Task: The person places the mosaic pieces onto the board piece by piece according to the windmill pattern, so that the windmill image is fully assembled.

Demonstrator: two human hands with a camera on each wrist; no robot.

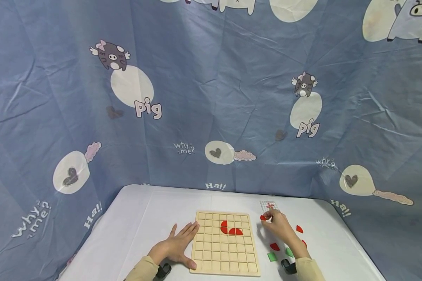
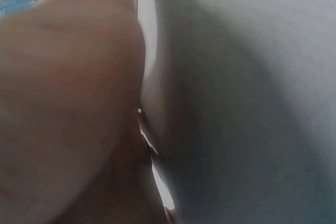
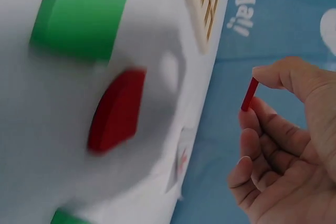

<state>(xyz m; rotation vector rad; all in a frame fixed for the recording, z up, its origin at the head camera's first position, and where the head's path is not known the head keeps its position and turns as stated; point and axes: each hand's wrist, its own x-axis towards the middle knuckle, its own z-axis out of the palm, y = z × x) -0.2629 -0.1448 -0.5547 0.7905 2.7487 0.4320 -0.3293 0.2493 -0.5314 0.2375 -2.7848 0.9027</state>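
- Blue cloth, head view, clock about centre: "pig" at 10 and 3.
- Same cloth: "why me?" at 9 and 8; "why" at 3, second line unclear.
- Same cloth: "Ha!!" at 6, 8, 4.

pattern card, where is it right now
In the head view, the pattern card lies on the white table, just beyond the right hand and right of the wooden board.

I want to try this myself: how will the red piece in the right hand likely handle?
The red piece is probably stiff: pinched in the right hand, it shows no bend. It is likely light, being thin and small beside the hand. Laid flat, it probably won't roll, given its slim profile.
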